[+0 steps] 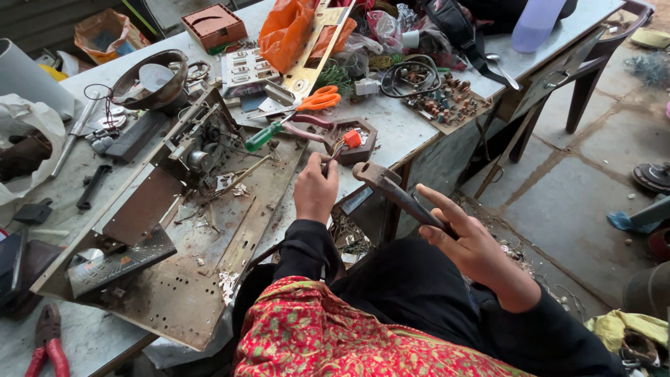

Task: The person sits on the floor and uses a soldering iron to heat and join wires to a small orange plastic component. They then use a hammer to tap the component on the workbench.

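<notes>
Two hands work here: my right hand (469, 246) grips a rusty hammer (391, 190); my left hand (315, 190) pinches wires (336, 151) from the small component (352, 139) just beyond. I'd steady that before striking.

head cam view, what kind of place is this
Probably an electronics repair or scrap-stripping workbench. A gutted metal chassis lies on the table beside a loose circuit board, screwdriver and scissors; the right hand holds a hammer.
</notes>
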